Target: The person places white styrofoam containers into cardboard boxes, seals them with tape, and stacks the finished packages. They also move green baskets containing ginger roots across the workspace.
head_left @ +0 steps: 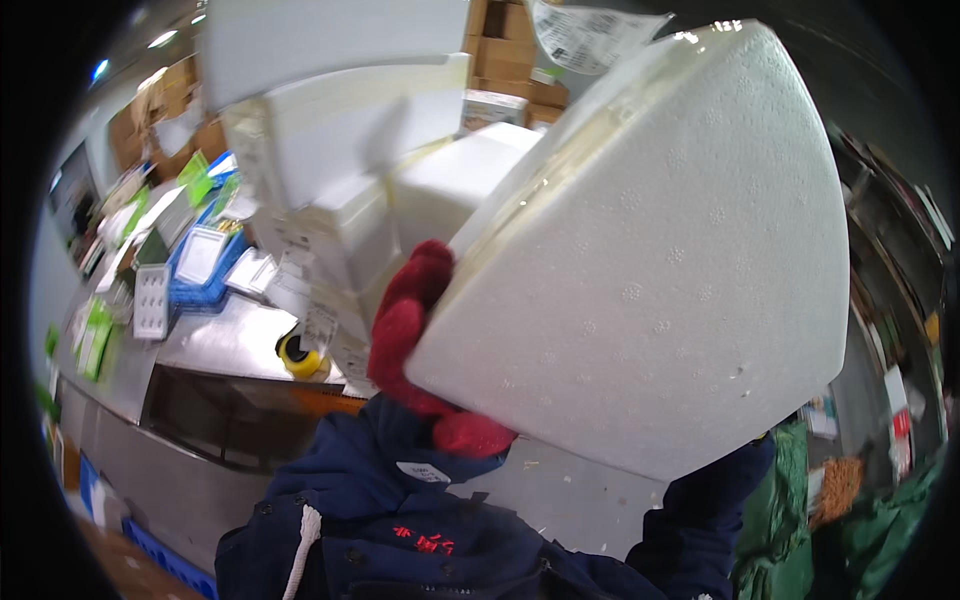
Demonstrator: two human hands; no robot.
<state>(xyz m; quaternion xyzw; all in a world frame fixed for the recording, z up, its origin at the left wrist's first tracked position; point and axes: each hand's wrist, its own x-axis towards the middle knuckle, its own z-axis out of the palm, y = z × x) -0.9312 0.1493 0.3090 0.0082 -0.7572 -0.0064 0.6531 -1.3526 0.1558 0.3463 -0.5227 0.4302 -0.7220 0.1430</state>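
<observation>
A big white polystyrene foam box with clear tape along its seam fills the right half of the view, tilted up close to the camera. My left hand, in a red glove, grips its lower left edge and corner. My right hand is hidden behind the box; only the dark blue sleeve shows at the box's lower right. A label sheet with writing sticks out at the box's top left. More white foam boxes, some taped, are stacked behind my left hand.
A metal table at left carries a yellow tape dispenser or roll, a blue plastic basket, a white tray and green packets. Cardboard boxes stand behind. Shelves line the right side, above green sacks.
</observation>
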